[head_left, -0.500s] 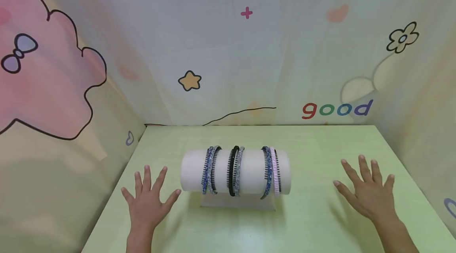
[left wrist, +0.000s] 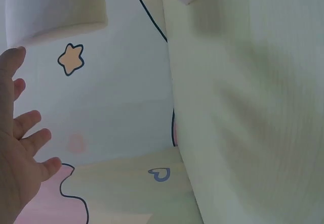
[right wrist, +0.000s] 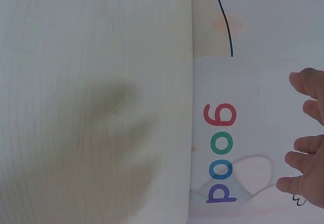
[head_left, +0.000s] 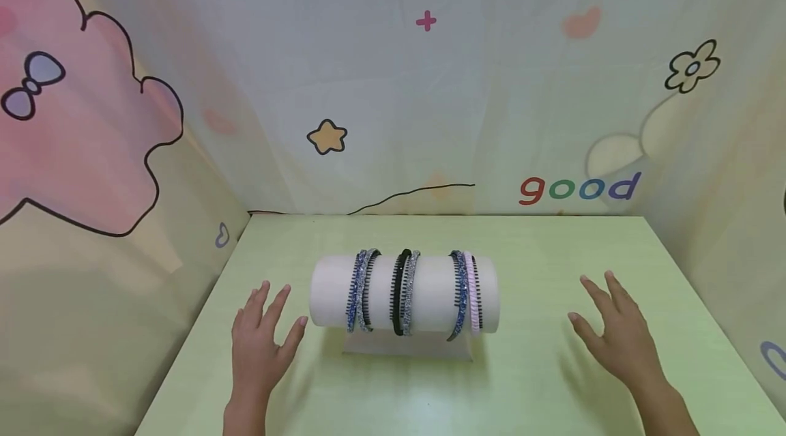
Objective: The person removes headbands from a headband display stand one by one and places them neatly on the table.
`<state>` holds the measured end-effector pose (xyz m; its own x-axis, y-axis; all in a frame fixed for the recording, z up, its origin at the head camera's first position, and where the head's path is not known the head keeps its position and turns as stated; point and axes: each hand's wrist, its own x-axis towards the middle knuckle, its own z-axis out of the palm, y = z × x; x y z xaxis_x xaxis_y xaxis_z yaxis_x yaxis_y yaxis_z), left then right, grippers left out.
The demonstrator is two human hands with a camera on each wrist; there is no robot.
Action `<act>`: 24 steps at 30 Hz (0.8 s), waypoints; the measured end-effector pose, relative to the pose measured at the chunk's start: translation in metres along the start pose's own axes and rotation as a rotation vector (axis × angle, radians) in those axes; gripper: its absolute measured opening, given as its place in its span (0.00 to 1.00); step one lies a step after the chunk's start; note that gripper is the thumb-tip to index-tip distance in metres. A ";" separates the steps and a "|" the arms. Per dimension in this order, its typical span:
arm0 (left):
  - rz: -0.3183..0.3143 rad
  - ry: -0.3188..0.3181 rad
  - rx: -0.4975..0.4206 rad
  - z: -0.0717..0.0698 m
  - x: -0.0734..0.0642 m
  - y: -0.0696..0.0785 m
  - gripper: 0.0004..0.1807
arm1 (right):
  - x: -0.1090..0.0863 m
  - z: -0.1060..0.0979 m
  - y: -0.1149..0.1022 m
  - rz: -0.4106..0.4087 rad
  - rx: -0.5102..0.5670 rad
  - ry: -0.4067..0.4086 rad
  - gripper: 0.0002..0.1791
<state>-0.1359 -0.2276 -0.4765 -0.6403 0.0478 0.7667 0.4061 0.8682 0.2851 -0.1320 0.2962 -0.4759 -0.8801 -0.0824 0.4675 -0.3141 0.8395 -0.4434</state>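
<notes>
Table [head_left: 540, 388]: green, low down
Left hand [head_left: 260, 344]: lower left, empty, fingers less spread now
Right hand [head_left: 625, 340]: lower right, same
Headbands [head_left: 400, 294]: middle, still on white roll [head_left: 434, 294], untouched

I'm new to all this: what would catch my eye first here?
Probably the white display roll mid-table, carrying six toothed headbands in three pairs. The left hand hovers near the roll's left end, the right hand farther off to its right. Behind, the colorful word "good" marks the backdrop.

Roll [left wrist: 55, 9] partly outside left-wrist view
</notes>
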 end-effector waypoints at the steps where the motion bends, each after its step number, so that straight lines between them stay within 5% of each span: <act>1: -0.006 0.012 -0.018 0.001 0.000 0.001 0.33 | 0.000 0.001 -0.003 0.003 0.027 0.004 0.34; 9: -0.039 0.097 -0.112 0.006 -0.003 0.005 0.28 | -0.002 0.005 -0.018 0.057 0.109 -0.010 0.34; 24: -0.280 0.088 -0.349 0.014 -0.003 0.025 0.26 | 0.008 0.025 -0.044 0.013 0.303 0.071 0.37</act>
<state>-0.1330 -0.1990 -0.4792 -0.7048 -0.2208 0.6741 0.4303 0.6225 0.6537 -0.1342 0.2452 -0.4715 -0.8612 -0.0259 0.5077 -0.4041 0.6408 -0.6528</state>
